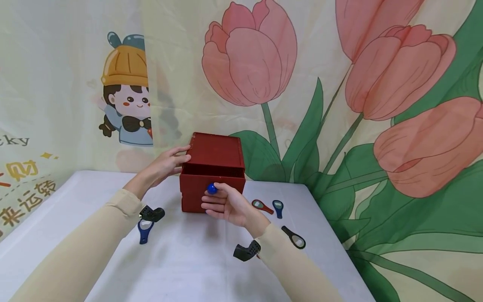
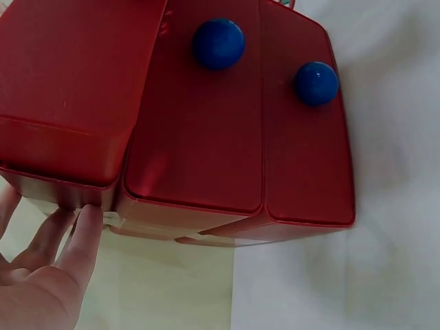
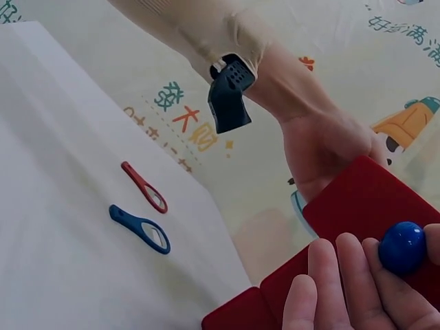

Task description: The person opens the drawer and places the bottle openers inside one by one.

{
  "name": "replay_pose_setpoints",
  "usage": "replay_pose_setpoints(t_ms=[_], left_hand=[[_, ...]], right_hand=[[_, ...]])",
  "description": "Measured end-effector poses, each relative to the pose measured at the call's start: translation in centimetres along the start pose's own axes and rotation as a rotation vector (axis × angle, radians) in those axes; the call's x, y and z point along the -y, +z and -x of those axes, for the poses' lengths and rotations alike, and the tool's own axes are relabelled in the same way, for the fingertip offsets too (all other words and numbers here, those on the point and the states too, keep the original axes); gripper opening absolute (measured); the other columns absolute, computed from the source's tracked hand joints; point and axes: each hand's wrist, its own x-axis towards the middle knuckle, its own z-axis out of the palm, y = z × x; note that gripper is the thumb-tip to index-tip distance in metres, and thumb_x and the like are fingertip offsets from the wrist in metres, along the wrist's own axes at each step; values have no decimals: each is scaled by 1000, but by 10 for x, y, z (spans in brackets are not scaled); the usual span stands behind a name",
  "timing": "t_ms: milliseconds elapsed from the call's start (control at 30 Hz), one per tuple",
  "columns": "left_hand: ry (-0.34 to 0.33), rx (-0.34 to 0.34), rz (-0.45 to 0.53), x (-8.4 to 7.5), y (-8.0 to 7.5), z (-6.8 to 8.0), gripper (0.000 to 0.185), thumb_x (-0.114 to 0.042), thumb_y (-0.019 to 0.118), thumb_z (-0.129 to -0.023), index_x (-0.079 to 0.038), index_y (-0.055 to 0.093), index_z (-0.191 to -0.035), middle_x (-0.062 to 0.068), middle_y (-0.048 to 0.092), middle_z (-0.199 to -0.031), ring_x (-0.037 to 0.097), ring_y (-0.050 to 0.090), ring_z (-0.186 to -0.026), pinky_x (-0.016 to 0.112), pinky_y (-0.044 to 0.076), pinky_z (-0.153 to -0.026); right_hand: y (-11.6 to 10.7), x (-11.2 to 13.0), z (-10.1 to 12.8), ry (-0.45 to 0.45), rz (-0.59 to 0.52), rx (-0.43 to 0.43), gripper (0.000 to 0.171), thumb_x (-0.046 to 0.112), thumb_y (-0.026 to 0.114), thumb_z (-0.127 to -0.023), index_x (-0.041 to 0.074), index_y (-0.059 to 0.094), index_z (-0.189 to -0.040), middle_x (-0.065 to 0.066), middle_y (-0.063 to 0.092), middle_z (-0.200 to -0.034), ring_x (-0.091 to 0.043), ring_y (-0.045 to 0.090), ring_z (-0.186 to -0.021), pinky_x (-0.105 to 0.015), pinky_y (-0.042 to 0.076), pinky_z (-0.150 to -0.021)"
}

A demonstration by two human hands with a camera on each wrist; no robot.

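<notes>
The right hand (image 1: 226,205) pinches the blue knob (image 1: 212,188) of the top drawer (image 1: 212,179), which stands slightly out of the red box (image 1: 216,156) toward the person. The left hand (image 1: 167,164), fingers straight, braces the box's far-left side on the surface (image 1: 188,260).

Box (image 1: 213,167) sits mid-surface (image 1: 188,260). Left hand (image 1: 166,165) at its 9 o'clock, right hand (image 1: 226,205) at 6 on the knob (image 1: 212,188). Magnifiers (image 1: 278,207) at 4 o'clock.
</notes>
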Motion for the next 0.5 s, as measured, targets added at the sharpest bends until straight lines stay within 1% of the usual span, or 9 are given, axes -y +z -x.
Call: replay_pose_setpoints(t_ms=[267, 500], left_hand=[[-6, -1, -2, 2, 0, -1, 72, -33, 54, -111, -19, 18, -172, 21, 24, -174, 44, 33, -156, 63, 27, -126], [-14, 8, -11, 0, -2, -3, 75, -34, 55, -110, -19, 16, -172, 22, 25, -173, 46, 34, -155, 62, 29, -125]], right_hand=[[3, -4, 13, 13, 23, 11, 56, 49, 64, -103, 2, 71, -133, -16, 74, -130, -29, 76, -112, -42, 58, -104], [4, -6, 21, 14, 42, 23, 55, 49, 64, -103, 3, 71, -131, -15, 75, -128, -27, 78, -108, -41, 60, -101]])
